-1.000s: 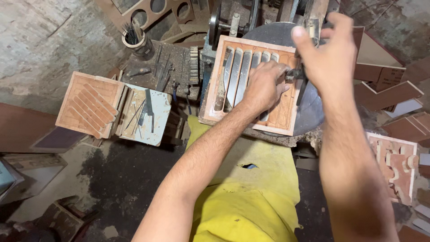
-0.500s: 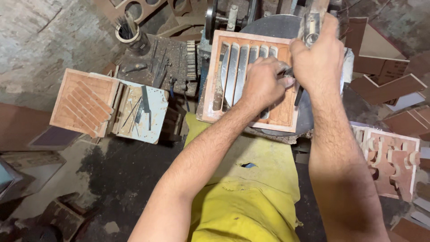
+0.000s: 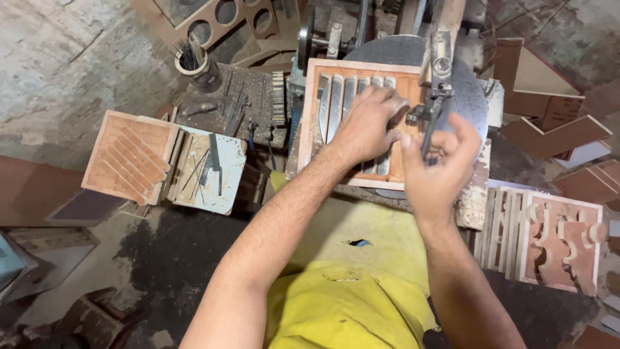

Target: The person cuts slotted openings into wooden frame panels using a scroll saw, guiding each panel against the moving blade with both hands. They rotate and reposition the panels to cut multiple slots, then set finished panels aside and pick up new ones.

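The left hand (image 3: 367, 123) lies flat on a wooden panel (image 3: 361, 123). Its fingers are a little spread and press down on the wood. It does not grip anything; it just rests on top.

The panel is a pale, square board with long slots cut side by side in it. It lies on the round saw table (image 3: 475, 97), right in front of the person, and the thin blade (image 3: 427, 132) comes down at its right side.

The right hand (image 3: 439, 165) is held up just right of the blade. The palm faces the camera. The thumb and fingers are curled in a loose cup, with the tips close to the blade and the metal clamp (image 3: 439, 84) above it. I cannot tell if the fingers touch the blade or pinch something small.

To the left, well apart, another cut panel (image 3: 129, 157) with slanted slots leans by a dusty box (image 3: 213, 171) with tools on it. A cup (image 3: 194, 64) full of thin tools stands behind them. To the right, more carved pieces (image 3: 549, 236) lie near the right arm.
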Tool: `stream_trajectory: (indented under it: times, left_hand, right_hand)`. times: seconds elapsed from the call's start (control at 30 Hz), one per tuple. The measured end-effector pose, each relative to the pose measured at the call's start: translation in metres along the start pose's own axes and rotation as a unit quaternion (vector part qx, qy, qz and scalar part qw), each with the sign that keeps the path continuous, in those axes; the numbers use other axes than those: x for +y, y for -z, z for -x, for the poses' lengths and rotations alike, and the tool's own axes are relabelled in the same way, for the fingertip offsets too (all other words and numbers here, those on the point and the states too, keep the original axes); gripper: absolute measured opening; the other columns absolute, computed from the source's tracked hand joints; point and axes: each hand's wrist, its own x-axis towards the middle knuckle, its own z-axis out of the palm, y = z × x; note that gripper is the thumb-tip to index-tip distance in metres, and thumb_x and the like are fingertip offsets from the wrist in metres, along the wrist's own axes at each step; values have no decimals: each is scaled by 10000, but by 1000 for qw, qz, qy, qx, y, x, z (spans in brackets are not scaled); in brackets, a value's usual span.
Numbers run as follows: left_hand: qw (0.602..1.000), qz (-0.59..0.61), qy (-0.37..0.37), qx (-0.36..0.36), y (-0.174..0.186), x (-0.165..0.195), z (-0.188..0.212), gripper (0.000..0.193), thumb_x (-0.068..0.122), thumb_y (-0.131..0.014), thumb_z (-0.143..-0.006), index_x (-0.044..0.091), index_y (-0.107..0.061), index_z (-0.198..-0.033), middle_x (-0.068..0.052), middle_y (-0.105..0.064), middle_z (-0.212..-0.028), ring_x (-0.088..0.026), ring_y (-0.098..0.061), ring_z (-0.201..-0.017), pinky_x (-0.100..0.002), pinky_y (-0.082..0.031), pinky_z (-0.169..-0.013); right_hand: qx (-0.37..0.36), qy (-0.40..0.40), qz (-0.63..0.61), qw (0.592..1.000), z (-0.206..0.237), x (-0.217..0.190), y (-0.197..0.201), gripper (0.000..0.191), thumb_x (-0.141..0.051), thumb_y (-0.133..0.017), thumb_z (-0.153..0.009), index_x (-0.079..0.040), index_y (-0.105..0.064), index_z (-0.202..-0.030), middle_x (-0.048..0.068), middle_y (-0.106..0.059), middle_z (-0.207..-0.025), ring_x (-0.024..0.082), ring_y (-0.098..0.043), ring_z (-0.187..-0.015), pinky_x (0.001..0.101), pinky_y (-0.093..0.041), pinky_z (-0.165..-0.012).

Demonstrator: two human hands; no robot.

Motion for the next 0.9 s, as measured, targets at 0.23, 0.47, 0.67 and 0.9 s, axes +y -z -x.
stream_trajectory:
  times: [0.23,0.47,0.67,0.9]
  left_hand:
    - [985,-122,61,-108,13,-10,-7,823,576,-727,-872,191,-414,-1529,-92,-270,-1653,-408,-129,-1536,-691,-61,-1215]
    - [977,-149,36,-149,16,-23,-24,663,567,-583,-960,362,-385,-1558,-13,-226,-1682,-352,-85,-1566,-669,-50,-1239]
    - [971,-167,57,-159,14,-13,-29,546,500,-522,-1007,438,-404,-1537,7,-202,-1703,-331,-78,-1575,-642,-57,-1247]
    - [971,-194,45,-131,9,-6,-18,532,454,-496,-1037,428,-399,-1560,6,-223,-1699,-333,-133,-1578,-622,-87,-1263]
  right_hand:
    - [0,346,283,895,-51,-11,13,267,-38,-795,-903,14,-640,-1114,57,-496,-763,196,-464,-654,358,-377,-650]
    - [-52,235,324,915,-168,-9,-2,281,-36,-642,-933,17,-548,-1193,99,-556,-948,282,-543,-977,456,-413,-911]
    - [40,267,361,893,-200,18,-32,480,-250,-738,-985,60,-509,-1272,213,-607,-1187,383,-573,-1080,484,-460,-920]
    - [85,123,43,988,-170,67,36,354,-304,-577,-1196,6,-554,-1366,113,-629,-1213,171,-630,-1049,313,-542,-924]
